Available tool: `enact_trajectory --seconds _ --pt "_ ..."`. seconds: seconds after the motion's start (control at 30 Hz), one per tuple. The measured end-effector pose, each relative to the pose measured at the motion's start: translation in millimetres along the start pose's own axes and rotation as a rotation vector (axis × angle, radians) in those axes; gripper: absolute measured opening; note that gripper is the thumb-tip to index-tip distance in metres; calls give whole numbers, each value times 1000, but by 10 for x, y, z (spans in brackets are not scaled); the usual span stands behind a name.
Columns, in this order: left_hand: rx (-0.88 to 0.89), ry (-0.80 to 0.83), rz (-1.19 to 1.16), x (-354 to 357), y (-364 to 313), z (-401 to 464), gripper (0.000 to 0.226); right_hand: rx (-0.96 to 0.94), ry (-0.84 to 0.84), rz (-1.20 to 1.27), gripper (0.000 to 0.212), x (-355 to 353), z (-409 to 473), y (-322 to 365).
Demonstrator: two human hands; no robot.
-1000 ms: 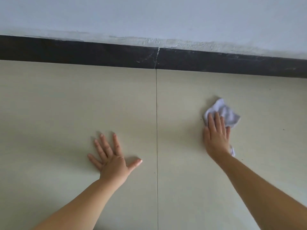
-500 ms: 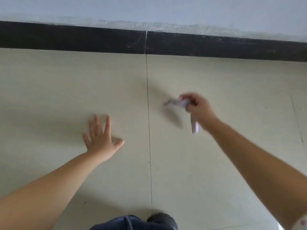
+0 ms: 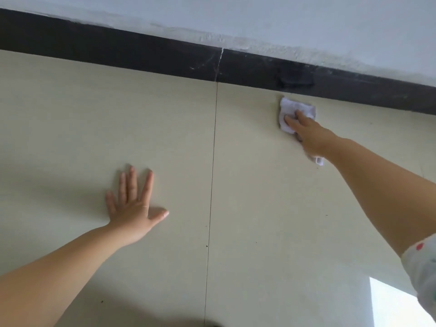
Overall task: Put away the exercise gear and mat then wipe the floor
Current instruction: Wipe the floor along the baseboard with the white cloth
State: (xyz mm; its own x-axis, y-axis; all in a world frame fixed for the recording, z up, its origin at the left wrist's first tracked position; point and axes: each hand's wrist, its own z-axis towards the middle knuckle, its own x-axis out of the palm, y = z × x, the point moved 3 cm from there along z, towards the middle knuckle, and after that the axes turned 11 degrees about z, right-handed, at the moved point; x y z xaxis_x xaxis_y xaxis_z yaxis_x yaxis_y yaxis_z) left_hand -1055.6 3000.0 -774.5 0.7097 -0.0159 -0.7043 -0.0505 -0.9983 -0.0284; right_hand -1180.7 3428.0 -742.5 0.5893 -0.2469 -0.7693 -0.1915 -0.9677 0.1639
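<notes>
A pale cream tiled floor (image 3: 94, 128) fills most of the view, split by a thin grout line (image 3: 212, 175) that runs from near to far a little right of centre. Along the far edge a dark, almost black skirting board (image 3: 118, 49) crosses from left to right, scuffed with whitish marks, and above it rises a white wall (image 3: 306, 22) with rough plaster at its foot. A bright patch of light (image 3: 391, 305) lies on the floor at the near right corner.

The person's two bare forearms reach in from the near side. A light sleeve (image 3: 422, 270) with small coloured spots shows at the right edge.

The left hand (image 3: 133, 206) lies flat on the floor left of the grout line, palm down, fingers spread and thumb held out to the right. It holds nothing.

The right hand (image 3: 309, 133) stretches far and to the right, fingers laid together and pressing down on a crumpled white cloth (image 3: 291, 109). The cloth sits on the floor just beside the skirting board; whether it touches the board cannot be told. A small tail of it shows under the wrist.
</notes>
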Motion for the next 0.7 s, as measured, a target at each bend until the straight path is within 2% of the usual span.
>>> enact_trajectory --seconds 0.07,0.17,0.27,0.37,0.43,0.47,0.57,0.6,0.63,0.7 --pt "7 -9 -3 3 13 2 103 -3 -61 71 79 5 63 77" --pt "16 -15 -13 1 12 2 102 13 -172 176 73 304 -125 407" --pt "17 -30 -24 16 13 0 101 -200 -228 274 66 1021 -688 788" --pt "11 -41 -23 -5 3 -11 101 -361 -264 354 79 1774 -1492 920" --pt "8 -54 -10 -18 -4 -13 101 -360 -256 364 86 2196 -1969 954" --pt "5 -67 -4 -27 -7 -17 101 -395 -232 372 83 2365 -2143 1075" --pt "23 -107 9 -79 0 -37 92 -714 8 322 43 2948 -2406 1744" --pt "41 -112 18 -105 32 -33 86 -761 60 380 37 2992 -2443 1988" --pt "68 -122 24 -144 82 -23 79 -698 102 561 34 2903 -2426 2143" --pt "152 -171 14 -232 217 -28 66 -308 129 989 35 2395 -2363 2219"
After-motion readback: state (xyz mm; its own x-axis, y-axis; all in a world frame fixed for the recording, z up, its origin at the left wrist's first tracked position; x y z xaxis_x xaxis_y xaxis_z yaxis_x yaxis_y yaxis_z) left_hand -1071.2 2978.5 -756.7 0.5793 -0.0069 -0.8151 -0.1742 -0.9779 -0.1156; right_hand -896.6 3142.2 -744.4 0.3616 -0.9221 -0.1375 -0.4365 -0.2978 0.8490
